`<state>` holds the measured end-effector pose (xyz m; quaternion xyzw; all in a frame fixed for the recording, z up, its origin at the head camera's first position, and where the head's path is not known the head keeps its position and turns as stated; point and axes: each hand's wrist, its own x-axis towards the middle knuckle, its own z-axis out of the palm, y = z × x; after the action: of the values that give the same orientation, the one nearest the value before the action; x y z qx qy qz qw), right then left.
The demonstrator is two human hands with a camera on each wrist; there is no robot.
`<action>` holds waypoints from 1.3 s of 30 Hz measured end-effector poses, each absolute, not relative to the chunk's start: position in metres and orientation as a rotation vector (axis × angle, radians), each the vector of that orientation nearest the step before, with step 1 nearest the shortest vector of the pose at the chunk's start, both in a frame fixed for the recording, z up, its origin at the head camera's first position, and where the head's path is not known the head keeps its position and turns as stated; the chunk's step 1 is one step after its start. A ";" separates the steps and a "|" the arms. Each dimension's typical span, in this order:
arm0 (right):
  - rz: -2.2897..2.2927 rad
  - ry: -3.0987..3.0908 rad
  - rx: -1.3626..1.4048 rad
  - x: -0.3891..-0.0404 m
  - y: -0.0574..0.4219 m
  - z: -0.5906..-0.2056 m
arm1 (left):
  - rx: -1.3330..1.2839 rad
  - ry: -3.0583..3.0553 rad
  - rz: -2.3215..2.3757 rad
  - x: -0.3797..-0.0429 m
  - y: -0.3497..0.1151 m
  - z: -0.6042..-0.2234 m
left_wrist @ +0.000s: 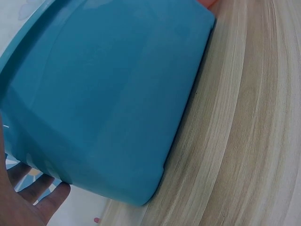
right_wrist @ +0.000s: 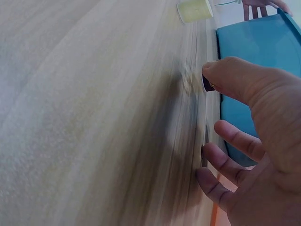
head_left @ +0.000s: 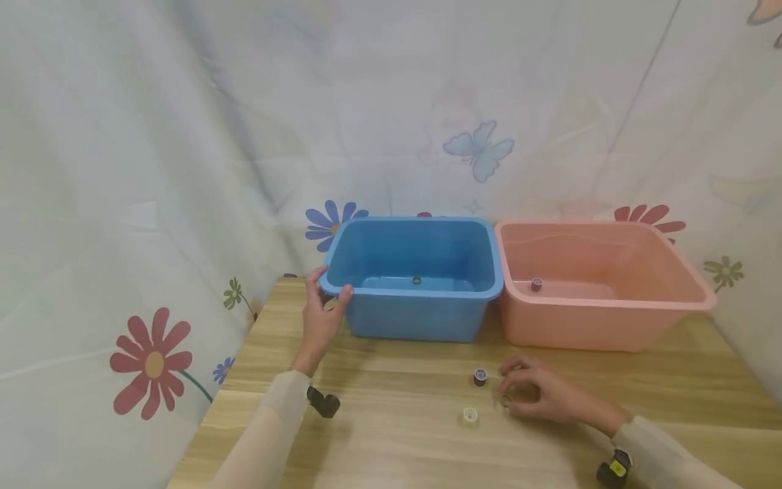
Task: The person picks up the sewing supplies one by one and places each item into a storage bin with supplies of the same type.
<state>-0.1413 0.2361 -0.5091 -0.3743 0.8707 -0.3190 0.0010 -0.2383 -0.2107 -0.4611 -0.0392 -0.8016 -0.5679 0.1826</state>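
At the front left corner of a blue plastic tub [head_left: 421, 316], my left hand [head_left: 322, 319] grips the rim, thumb in front and fingers round the side. The left wrist view has those fingers [left_wrist: 52, 200] against the tub wall. My right hand [head_left: 540, 392] is low over the table, thumb and fingers apart in the right wrist view. A tiny ring-like piece [head_left: 506, 401] shows at its thumb tip. Left of this hand stand a dark spool [head_left: 480, 377] with a pale top and a pale yellow spool [head_left: 470, 415]. The thumb [right_wrist: 235, 75] partly covers the dark spool in the right wrist view.
A pink tub [head_left: 574, 326] stands right beside the blue one, with a small dark spool [head_left: 536, 284] inside. One small greenish piece [head_left: 417, 279] lies in the blue tub. Both stand at the back of the wooden table [head_left: 391, 414], before a flowered curtain [head_left: 391, 136].
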 end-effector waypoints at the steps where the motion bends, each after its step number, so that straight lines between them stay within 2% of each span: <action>1: -1.004 2.732 -1.177 -0.141 0.236 -0.510 | -0.108 -2.266 -1.601 -0.238 -0.211 -0.461; 11: -1.046 2.720 -1.200 -0.142 0.237 -0.507 | -0.121 -2.264 -1.616 -0.238 -0.210 -0.463; 22: -0.917 2.795 -1.268 -0.148 0.239 -0.482 | -0.147 -2.244 -1.618 -0.237 -0.212 -0.465; 30: -0.875 2.823 -1.300 -0.150 0.241 -0.467 | -0.146 -2.279 -1.611 -0.212 -0.199 -0.428; 39: -0.829 2.785 -1.235 -0.156 0.242 -0.444 | -0.147 -2.270 -1.609 -0.212 -0.197 -0.426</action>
<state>-0.1563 0.2420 -0.4444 -0.3911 0.8821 -0.2625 -0.0080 -0.2124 -0.1973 -0.4257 -0.0519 -0.8020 -0.5683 0.1766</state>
